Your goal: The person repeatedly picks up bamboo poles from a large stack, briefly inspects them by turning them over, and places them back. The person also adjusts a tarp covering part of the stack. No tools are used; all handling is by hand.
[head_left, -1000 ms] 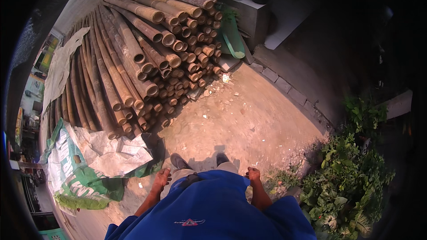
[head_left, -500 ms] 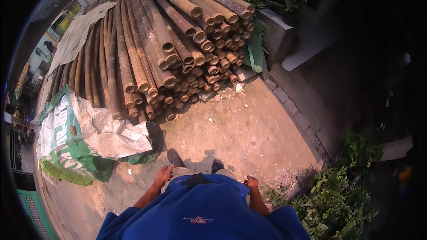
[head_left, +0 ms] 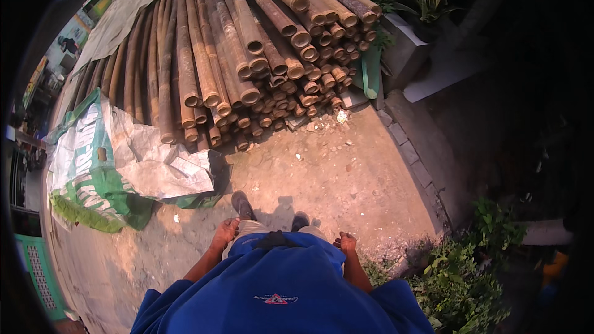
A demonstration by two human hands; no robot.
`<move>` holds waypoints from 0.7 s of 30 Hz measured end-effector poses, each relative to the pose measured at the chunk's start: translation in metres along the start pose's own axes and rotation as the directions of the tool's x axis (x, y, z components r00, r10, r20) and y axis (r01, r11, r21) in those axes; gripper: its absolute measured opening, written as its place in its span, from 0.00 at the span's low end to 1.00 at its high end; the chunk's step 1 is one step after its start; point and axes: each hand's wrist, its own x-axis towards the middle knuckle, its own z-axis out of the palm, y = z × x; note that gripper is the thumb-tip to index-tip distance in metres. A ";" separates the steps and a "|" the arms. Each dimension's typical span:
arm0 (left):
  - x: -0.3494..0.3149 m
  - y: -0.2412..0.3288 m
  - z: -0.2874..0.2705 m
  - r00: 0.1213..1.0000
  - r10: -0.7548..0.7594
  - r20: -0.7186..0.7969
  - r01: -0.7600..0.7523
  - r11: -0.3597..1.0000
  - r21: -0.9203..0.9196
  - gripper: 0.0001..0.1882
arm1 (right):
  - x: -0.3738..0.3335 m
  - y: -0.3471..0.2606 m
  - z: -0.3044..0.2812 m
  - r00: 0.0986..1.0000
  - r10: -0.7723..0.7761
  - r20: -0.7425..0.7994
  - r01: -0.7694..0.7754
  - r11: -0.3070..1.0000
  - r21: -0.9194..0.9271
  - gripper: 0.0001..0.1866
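On the left a crumpled green-and-white tarpaulin (head_left: 105, 167) lies flat on the dirt ground (head_left: 346, 179), just beside the big stack of bamboo poles (head_left: 247, 55) — the poles lie side by side with their cut ends toward the person. The left hand (head_left: 225, 231) hangs by the hip with loose, half-curled fingers and holds nothing. The right hand (head_left: 346, 243) — also empty — looks more closed, well apart from the poles; green plants (head_left: 470, 260) grow at the right.

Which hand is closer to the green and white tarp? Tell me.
Left. The left hand hangs just right of the tarp; the right hand hangs on the body's far side, much farther off.
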 end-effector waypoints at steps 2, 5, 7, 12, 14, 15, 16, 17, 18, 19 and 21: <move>-0.004 0.000 -0.001 1.000 -0.004 -0.013 0.004 1.000 -0.012 0.28 | 0.001 -0.001 0.004 1.000 0.006 0.008 -0.006 1.000 -0.001 0.19; -0.008 -0.001 -0.003 1.000 0.002 -0.023 -0.002 1.000 -0.021 0.28 | 0.004 -0.001 0.007 1.000 0.014 0.025 -0.014 1.000 -0.015 0.20; -0.010 -0.001 -0.003 0.999 -0.004 -0.040 0.003 1.000 -0.023 0.28 | 0.007 0.001 0.009 0.999 0.039 0.003 -0.039 0.999 -0.028 0.21; -0.011 -0.002 -0.001 0.998 0.047 -0.041 -0.048 0.999 -0.022 0.27 | 0.014 0.006 0.007 0.999 0.018 0.032 -0.017 1.000 -0.023 0.21; -0.012 -0.002 0.000 0.998 0.054 -0.041 -0.055 0.998 -0.026 0.27 | 0.015 0.006 0.004 0.999 0.007 0.038 -0.005 0.999 -0.041 0.26; -0.012 -0.002 0.001 0.998 0.052 -0.043 -0.054 0.998 -0.028 0.27 | 0.016 0.005 0.003 0.999 -0.001 0.043 0.003 0.999 -0.052 0.30; -0.012 -0.001 0.002 0.999 0.030 -0.046 -0.031 0.999 -0.035 0.27 | 0.016 0.004 0.001 1.000 0.008 0.024 -0.006 0.997 -0.070 0.35; -0.012 -0.001 0.002 0.998 0.053 -0.039 -0.054 0.998 -0.019 0.27 | 0.016 0.003 -0.001 0.998 -0.002 0.055 0.006 0.998 -0.070 0.35; -0.012 -0.001 0.002 0.998 0.055 -0.033 -0.055 0.998 -0.009 0.27 | 0.016 0.001 -0.002 0.998 0.004 0.062 0.001 0.997 -0.077 0.35; -0.012 -0.002 0.003 0.998 0.052 -0.029 -0.053 0.999 -0.008 0.27 | 0.016 -0.001 -0.004 0.998 0.010 0.069 -0.004 0.996 -0.085 0.35; -0.010 -0.003 0.004 0.998 0.056 -0.030 -0.056 0.998 -0.003 0.27 | 0.014 -0.003 -0.007 0.998 0.011 0.060 -0.005 0.996 -0.091 0.34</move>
